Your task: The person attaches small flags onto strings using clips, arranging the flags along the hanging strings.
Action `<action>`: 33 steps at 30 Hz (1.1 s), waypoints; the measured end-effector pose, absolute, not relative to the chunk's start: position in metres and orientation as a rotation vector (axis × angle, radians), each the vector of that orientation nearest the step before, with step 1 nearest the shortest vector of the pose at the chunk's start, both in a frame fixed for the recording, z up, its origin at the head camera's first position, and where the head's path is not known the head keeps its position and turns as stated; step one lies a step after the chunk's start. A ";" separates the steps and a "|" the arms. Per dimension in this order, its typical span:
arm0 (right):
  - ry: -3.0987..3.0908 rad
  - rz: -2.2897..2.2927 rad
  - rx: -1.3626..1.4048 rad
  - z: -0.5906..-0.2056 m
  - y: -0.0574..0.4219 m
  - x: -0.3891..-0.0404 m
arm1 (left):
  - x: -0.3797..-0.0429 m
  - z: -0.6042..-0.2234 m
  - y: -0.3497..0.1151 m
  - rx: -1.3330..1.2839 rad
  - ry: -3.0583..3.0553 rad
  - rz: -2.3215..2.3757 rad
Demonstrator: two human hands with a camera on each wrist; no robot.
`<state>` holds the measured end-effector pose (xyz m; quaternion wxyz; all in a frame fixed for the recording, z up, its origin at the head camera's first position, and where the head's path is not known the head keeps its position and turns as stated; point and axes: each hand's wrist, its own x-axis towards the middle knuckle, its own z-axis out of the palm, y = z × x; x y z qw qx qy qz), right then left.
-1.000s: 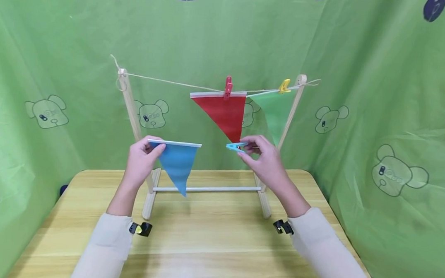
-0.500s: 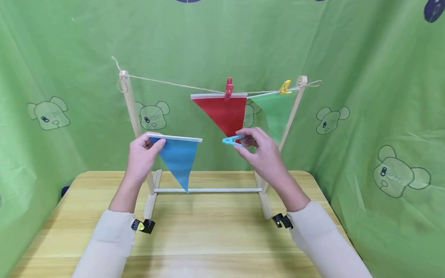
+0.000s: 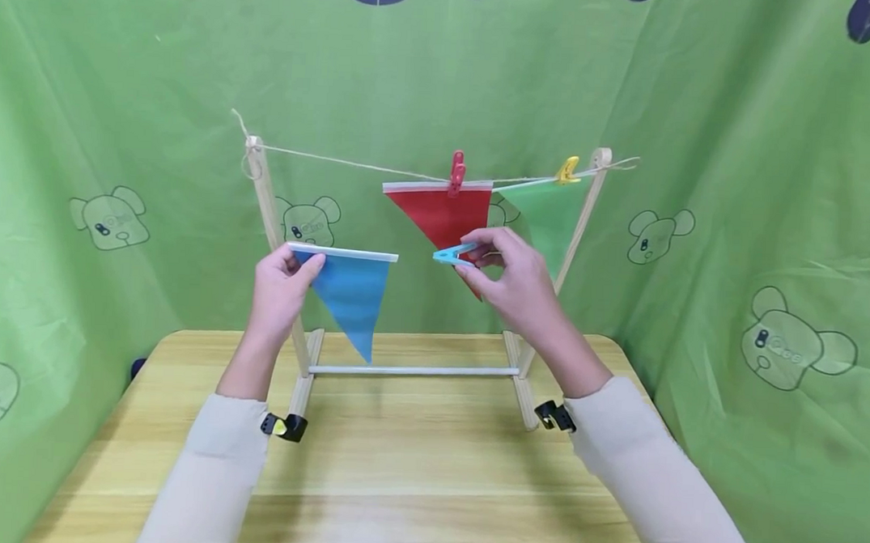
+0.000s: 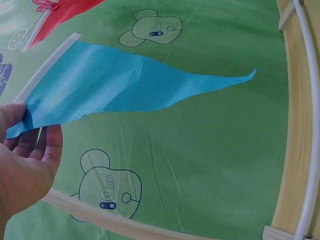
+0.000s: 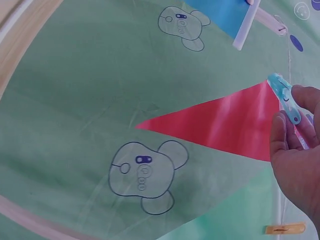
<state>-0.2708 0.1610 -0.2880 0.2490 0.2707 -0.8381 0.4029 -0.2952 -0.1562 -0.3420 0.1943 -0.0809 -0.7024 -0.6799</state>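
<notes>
My left hand (image 3: 279,287) pinches the upper left corner of a blue triangular pennant (image 3: 352,296), which hangs point down below the string (image 3: 338,160). In the left wrist view the pennant (image 4: 125,80) shows its white top strip and a curled tip. My right hand (image 3: 511,279) pinches a light blue clothespin (image 3: 450,254) by its handles, in front of a red pennant (image 3: 438,211). A red clothespin (image 3: 457,174) holds that red pennant on the string. Farther right, a yellow clothespin (image 3: 567,170) holds a green pennant (image 3: 550,216).
The string runs between two wooden posts (image 3: 266,195) of a stand, joined low down by a white rod (image 3: 416,371). Its feet rest on a wooden table (image 3: 404,481). A green curtain (image 3: 429,69) with printed bear heads surrounds the table.
Both hands have risen toward the string, carrying the blue pennant and the light blue clothespin. The head view has shifted slightly, so the stand appears a little farther right.
</notes>
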 end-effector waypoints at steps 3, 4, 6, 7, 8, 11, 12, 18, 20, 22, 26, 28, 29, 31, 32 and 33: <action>-2.253 1.082 0.763 -0.282 0.157 -0.271 | -0.296 -0.339 -0.155 -0.227 -1.979 -1.898; -2.247 1.077 0.769 -0.280 0.156 -0.271 | -0.296 -0.338 -0.155 -0.227 -1.982 -1.899; -2.244 1.061 0.773 -0.276 0.154 -0.271 | -0.297 -0.336 -0.154 -0.225 -1.991 -1.901; -2.245 1.053 0.773 -0.275 0.154 -0.272 | -0.297 -0.335 -0.154 -0.224 -1.993 -1.905; -2.247 1.044 0.771 -0.273 0.153 -0.272 | -0.297 -0.335 -0.153 -0.223 -1.994 -1.907; -2.255 1.029 0.766 -0.270 0.152 -0.273 | -0.299 -0.333 -0.153 -0.220 -1.994 -1.907; -2.255 1.027 0.766 -0.269 0.151 -0.273 | -0.299 -0.333 -0.153 -0.220 -1.991 -1.906; -2.246 1.009 0.778 -0.263 0.146 -0.273 | -0.301 -0.326 -0.152 -0.201 -1.964 -1.901; -2.236 1.014 0.786 -0.260 0.145 -0.274 | -0.301 -0.324 -0.152 -0.192 -1.953 -1.903; -2.222 1.026 0.795 -0.257 0.143 -0.274 | -0.302 -0.321 -0.153 -0.188 -1.940 -1.911; -2.207 1.033 0.795 -0.252 0.139 -0.276 | -0.303 -0.316 -0.155 -0.190 -1.900 -1.947; -2.206 1.022 0.797 -0.249 0.137 -0.277 | -0.304 -0.314 -0.156 -0.187 -1.881 -1.967; -2.204 1.018 0.803 -0.248 0.136 -0.277 | -0.304 -0.312 -0.157 -0.184 -1.874 -1.976; -2.200 1.010 0.816 -0.245 0.134 -0.278 | -0.305 -0.309 -0.157 -0.181 -1.862 -1.999; -2.197 1.006 0.822 -0.244 0.133 -0.278 | -0.305 -0.308 -0.158 -0.181 -1.861 -2.001; -2.193 1.004 0.827 -0.242 0.132 -0.279 | -0.305 -0.307 -0.158 -0.181 -1.860 -2.002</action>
